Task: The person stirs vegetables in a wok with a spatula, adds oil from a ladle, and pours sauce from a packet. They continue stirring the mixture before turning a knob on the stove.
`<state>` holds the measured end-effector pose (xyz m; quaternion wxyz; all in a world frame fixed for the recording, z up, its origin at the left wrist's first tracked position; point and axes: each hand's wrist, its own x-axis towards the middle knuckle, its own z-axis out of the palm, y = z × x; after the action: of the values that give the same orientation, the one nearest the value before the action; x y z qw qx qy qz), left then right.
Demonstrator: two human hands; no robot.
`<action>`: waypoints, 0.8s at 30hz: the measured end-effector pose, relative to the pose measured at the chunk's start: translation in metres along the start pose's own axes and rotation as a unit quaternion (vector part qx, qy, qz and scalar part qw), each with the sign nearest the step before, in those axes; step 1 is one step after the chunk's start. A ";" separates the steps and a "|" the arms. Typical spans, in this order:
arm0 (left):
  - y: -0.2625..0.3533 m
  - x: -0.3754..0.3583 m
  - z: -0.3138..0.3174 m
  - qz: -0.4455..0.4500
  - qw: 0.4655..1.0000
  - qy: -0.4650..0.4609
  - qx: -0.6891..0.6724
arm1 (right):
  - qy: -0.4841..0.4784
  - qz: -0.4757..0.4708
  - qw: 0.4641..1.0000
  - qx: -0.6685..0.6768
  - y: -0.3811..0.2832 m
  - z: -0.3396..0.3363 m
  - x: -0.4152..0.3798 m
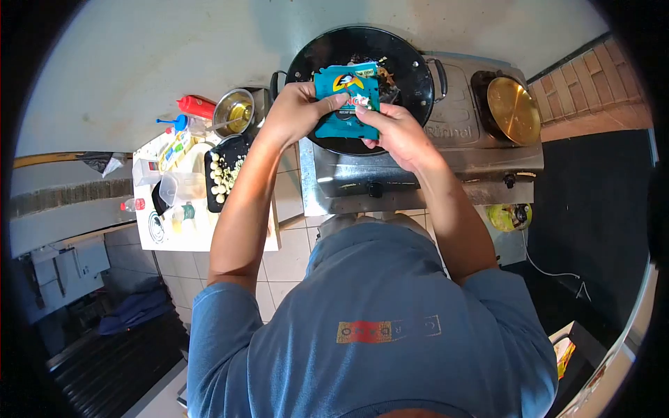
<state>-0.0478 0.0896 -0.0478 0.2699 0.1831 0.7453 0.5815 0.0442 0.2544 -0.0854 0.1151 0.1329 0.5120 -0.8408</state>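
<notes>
Sauce packet (pixel 346 101) sits pinched between both my hands, held right over the black wok (pixel 362 83) on the stove (pixel 418 160). My left hand (pixel 300 111) clamps the packet's left edge between thumb and fingers, and my right hand (pixel 397 129) pinches its lower right corner, so each grip is closed tight on the packet. It is teal, with a printed label, and it hangs upright with its top edge toward the far side of the wok.

Dark bits of food already lie in the wok, partly hidden behind the packet. I judge the cooking is underway and the packet's contents are not yet in; whether the top is torn open I cannot tell from here. Opening it, or emptying it into the wok, looks like what is left.

On the right burner stands a small pan with a brass-coloured lid (pixel 513 110). To the left, on the small tabletop (pixel 209 240), a dark tray of pale peeled cloves (pixel 224 174) lies near a steel bowl (pixel 234 111) of oil, a red bottle (pixel 196 106) and a clear plastic cup (pixel 171 188).
</notes>
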 end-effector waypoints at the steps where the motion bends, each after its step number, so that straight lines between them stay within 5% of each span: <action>1: 0.000 0.000 -0.002 -0.024 1.000 0.005 0.002 | -0.018 -0.008 1.000 -0.013 0.002 -0.001 0.003; 10: 0.017 0.007 -0.013 0.000 1.000 -0.020 0.019 | -0.021 -0.027 0.991 0.129 0.007 0.010 0.009; 13: 0.024 0.013 -0.014 -0.077 0.994 -0.030 0.071 | -0.014 -0.023 0.986 0.165 0.012 0.013 0.012; 17: 0.018 0.028 -0.015 -0.070 0.991 -0.014 0.116 | 0.003 -0.024 0.979 0.203 0.018 0.012 0.022; 20: 0.031 0.037 -0.022 -0.044 0.988 -0.118 0.088 | 0.021 -0.024 0.974 0.225 0.017 0.017 0.026; 22: 0.044 0.055 -0.029 -0.111 0.937 -0.184 0.274 | 0.044 -0.010 0.975 0.216 0.017 0.016 0.030; 24: 0.034 0.072 -0.032 -0.122 0.941 -0.213 0.233 | 0.004 0.002 0.971 0.238 0.017 0.014 0.034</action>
<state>-0.1255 0.1154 -0.0231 0.4409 0.2683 0.8016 0.3017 0.0163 0.2325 -0.1054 0.0797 0.1604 0.2975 -0.9378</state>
